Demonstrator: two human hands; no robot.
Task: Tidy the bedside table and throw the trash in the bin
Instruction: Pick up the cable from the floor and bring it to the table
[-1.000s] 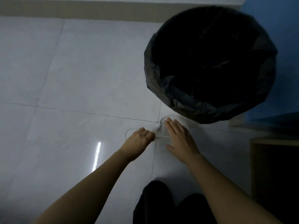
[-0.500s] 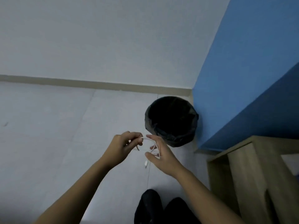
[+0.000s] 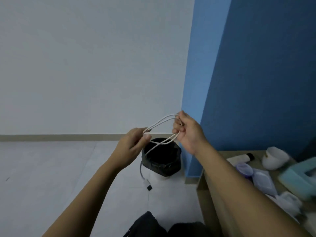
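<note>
Cable [image 3: 160,123], one, white, looped, gripped by left hand [image 3: 131,147] and right hand [image 3: 187,132], above one bin [image 3: 162,161].

Our corner of the room, dimly lit

We see a grey-white wall [image 3: 85,65], a blue wall [image 3: 256,74], pale floor tiles [image 3: 42,168] and a beige skirting strip [image 3: 51,137].

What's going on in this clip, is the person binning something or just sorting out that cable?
A person holds a white cable looped between both hands: the left hand pinches one bend, the right hand grips the other. The plug end dangles in front of the black-lined bin. Nothing is dropping in. The cluttered bedside table stands at right.
</note>
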